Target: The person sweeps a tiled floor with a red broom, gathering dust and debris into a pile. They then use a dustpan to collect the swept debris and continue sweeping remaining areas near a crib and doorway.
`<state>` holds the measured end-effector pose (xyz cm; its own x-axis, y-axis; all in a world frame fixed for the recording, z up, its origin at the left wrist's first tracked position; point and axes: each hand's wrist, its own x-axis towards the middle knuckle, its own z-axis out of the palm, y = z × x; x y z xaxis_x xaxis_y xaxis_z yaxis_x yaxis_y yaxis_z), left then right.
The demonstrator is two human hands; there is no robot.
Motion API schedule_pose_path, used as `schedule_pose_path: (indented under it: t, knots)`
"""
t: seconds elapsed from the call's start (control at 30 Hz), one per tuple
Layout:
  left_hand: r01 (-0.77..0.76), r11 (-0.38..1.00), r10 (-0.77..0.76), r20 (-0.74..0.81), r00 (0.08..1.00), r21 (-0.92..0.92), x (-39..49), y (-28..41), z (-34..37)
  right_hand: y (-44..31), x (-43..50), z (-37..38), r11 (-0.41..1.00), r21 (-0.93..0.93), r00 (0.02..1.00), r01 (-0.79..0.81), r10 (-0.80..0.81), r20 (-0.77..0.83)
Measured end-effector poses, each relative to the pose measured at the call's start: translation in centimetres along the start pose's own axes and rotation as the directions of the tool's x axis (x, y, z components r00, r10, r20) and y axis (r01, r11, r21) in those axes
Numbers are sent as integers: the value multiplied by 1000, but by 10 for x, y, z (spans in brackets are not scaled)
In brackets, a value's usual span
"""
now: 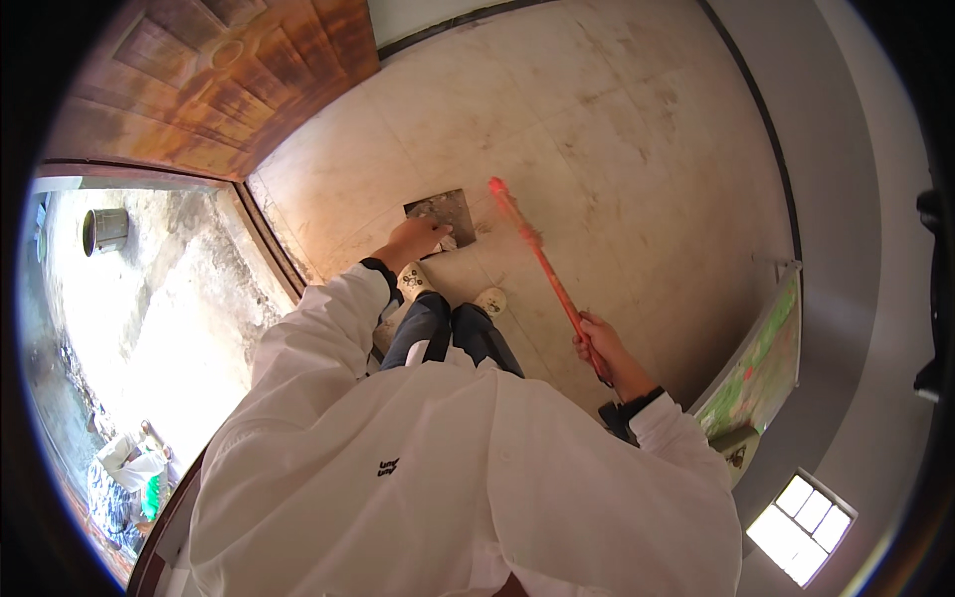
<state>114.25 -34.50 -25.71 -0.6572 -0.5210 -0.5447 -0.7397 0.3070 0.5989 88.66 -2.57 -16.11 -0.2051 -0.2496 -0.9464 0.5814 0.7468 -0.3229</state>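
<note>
My right hand (pixel 606 349) is closed around the lower end of a long red-orange stick (pixel 556 280). The stick slants up and left over the tiled floor (pixel 627 186), and its bright red far end is blurred. My left hand (pixel 418 237) reaches down, with bent fingers, over the near edge of a dark square patch (pixel 456 210) with bits of debris on it. Whether this is a dustpan or a recess in the floor, I cannot tell. Just under the left fingers shows a small pale piece (pixel 448 243); the grip on it is unclear.
My pale shoes (pixel 415 280) stand close below the dark square. A carved wooden door (pixel 216 82) is swung in at upper left. Beyond the doorway are a bucket (pixel 106 230) and a person (pixel 123 485). A green-patterned panel (pixel 757 358) leans at right.
</note>
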Motion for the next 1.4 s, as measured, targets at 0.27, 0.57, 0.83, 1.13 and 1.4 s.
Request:
schedule_pose_path:
  t: [0.27, 0.57, 0.83, 1.13, 1.4]
  knots:
    - [96, 995, -98, -40, 994, -39, 8, 32, -3, -22, 89, 12, 951, -296, 951, 89, -170, -260]
    - [-11, 997, 14, -48, 999, 71, 37, 60, 21, 20, 112, 0, 932, -356, 951, 68, -168, -259]
    - [12, 1000, -12, -11, 1000, 22, 54, 73, 32, 44, 31, -51, 959, -282, 995, 30, -55, -81]
    - [80, 997, -81, 49, 996, 15, 55, 78, 26, 25, 19, -69, 985, -137, 984, 108, -126, -129]
    - [113, 993, -114, 72, 991, 21, 53, 72, 28, 11, 86, -48, 939, -327, 969, 112, -176, -173]
